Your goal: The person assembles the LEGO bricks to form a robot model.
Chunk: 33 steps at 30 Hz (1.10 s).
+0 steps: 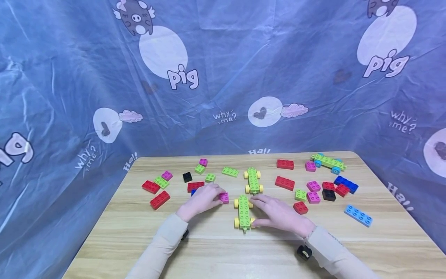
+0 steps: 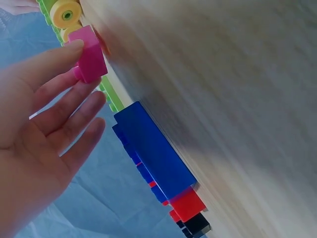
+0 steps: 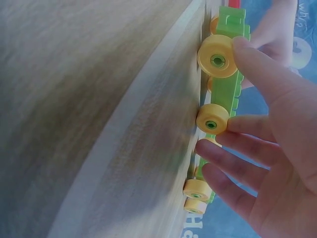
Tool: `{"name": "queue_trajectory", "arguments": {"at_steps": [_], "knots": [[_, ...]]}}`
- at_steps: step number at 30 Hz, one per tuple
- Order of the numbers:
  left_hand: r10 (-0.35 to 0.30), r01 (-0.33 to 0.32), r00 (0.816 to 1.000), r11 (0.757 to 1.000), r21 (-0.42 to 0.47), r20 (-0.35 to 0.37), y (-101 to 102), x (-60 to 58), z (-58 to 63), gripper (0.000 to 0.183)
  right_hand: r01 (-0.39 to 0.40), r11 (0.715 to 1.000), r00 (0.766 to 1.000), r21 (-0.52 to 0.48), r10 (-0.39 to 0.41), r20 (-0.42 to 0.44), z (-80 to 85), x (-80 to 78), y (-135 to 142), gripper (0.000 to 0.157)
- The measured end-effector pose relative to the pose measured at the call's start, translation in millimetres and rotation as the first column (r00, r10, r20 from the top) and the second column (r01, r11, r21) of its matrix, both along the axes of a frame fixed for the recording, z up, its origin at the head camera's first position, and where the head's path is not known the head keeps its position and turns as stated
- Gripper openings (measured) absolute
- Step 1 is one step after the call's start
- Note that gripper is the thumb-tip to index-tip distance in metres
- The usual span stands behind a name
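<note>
1. Lime-green studded plastic car base (image 1: 244, 213) with yellow wheels (image 3: 213, 112) stands on the wood-grain table (image 1: 237, 259); right hand (image 1: 280, 213), fingers extended, touches its wheels (light pressure should steady it).
2. Square magenta plastic brick (image 1: 224, 198) near its left side, pinched by the left hand (image 1: 203, 199), seems best kept level.

Wood-grain table (image 1: 223, 254), toy bricks (image 1: 285, 183), 3 wheeled bases (image 1: 244, 212)

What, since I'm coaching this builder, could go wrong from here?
The near green base could roll if nudged: it stands on yellow wheels, with the right grip at two of them. It might then bump the farther green base just beyond. The pink brick might slip, as the left grip pinches it rather than wrapping round it.
</note>
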State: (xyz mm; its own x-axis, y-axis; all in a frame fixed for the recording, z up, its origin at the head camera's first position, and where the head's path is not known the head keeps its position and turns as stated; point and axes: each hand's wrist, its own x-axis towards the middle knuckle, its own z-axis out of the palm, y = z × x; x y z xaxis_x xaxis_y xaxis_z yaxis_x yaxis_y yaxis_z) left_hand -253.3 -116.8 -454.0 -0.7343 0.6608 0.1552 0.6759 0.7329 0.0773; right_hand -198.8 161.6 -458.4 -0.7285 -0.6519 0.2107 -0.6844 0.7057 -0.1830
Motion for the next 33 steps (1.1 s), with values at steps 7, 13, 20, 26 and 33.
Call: {"name": "queue_trajectory", "arguments": {"at_steps": [7,13,20,26,33], "knots": [[-0.003,-0.010,0.994,0.994,0.112,0.110,-1,0.9,3.8,0.033,0.014,1.000,0.999,0.004,-0.014,0.037,0.9,-0.1,-1,0.078],[-0.039,-0.014,0.974,0.973,0.231,0.222,0,3.2,7.9,0.034,0.015,1.000,0.999,0.004,-0.015,0.037,1.0,0.9,-1,0.077],[-0.064,-0.017,0.959,0.959,0.282,0.274,4,5.4,10.0,0.033,0.008,1.000,0.999,-0.006,-0.008,0.040,1.0,0.8,0,0.076],[-0.091,0.003,0.957,0.953,0.304,0.276,7,7.3,10.1,0.033,0.006,1.000,0.999,0.001,-0.006,0.050,1.2,0.8,0,0.075],[-0.093,0.007,0.956,0.955,0.295,0.278,13,7.4,8.2,0.031,0.015,1.000,0.998,-0.004,-0.015,0.058,0.1,0.6,1,0.076]]}}
